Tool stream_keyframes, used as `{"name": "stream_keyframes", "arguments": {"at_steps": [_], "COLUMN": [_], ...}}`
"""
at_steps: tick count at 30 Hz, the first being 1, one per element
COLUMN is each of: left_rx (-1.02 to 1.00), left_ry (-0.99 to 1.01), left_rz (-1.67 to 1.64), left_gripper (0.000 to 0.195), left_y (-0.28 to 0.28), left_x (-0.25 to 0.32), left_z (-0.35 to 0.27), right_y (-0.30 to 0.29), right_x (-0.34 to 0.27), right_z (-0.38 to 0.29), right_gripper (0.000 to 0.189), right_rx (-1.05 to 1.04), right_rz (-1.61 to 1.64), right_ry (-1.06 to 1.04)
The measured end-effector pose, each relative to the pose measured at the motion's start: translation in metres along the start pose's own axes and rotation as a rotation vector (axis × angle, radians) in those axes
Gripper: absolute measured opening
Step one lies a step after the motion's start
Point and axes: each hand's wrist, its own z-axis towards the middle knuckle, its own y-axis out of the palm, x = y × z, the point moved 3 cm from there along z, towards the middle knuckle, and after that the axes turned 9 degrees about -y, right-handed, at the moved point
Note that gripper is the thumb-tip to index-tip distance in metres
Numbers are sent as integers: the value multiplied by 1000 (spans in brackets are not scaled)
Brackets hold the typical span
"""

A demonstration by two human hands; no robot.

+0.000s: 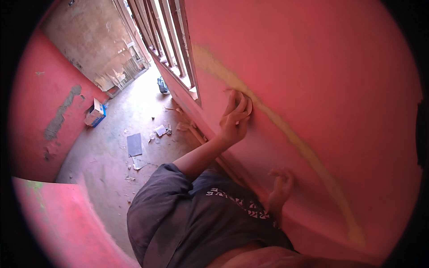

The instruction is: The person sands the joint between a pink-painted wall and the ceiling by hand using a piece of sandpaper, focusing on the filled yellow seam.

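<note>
My left hand [234,117] is pressed to the red-pink painted wall [335,83], its fingers bent over a thin, pale piece of sheet [249,106] that looks like sandpaper. The sheet lies against the wall at the lower edge of a long yellowish band of filler [288,130]. This band runs from beside the window down towards the lower right. Lower down, my right hand [282,186] is close to the wall with its fingers loosely curled and apart, holding nothing. Whether it touches the wall I cannot tell. My shirt hides part of the right forearm.
A barred window [167,37] opens left of the band. On the concrete floor [104,187] lie a grey sheet [134,144], paper scraps [160,130] and a dark bag [163,85]. A cardboard box [96,113] stands by the opposite wall. A pink ledge or low wall [67,217] is behind me.
</note>
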Motion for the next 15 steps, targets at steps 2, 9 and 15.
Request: {"name": "stream_keyframes", "arguments": {"at_steps": [2, 9, 15], "left_rx": [-110, 212, 217], "left_ry": [-145, -448, -370], "left_rz": [383, 187, -28], "left_gripper": [45, 40, 41], "left_y": [-13, -11, -3], "left_x": [-18, -10, 12], "left_z": [12, 23, 20], "right_y": [-5, 3, 2], "right_x": [5, 3, 5], "right_z": [0, 2, -1], "right_gripper": [31, 31, 26], "right_rx": [4, -51, -43], "right_rz": [-35, -99, -88], "right_ry": [-13, 27, 17]}}
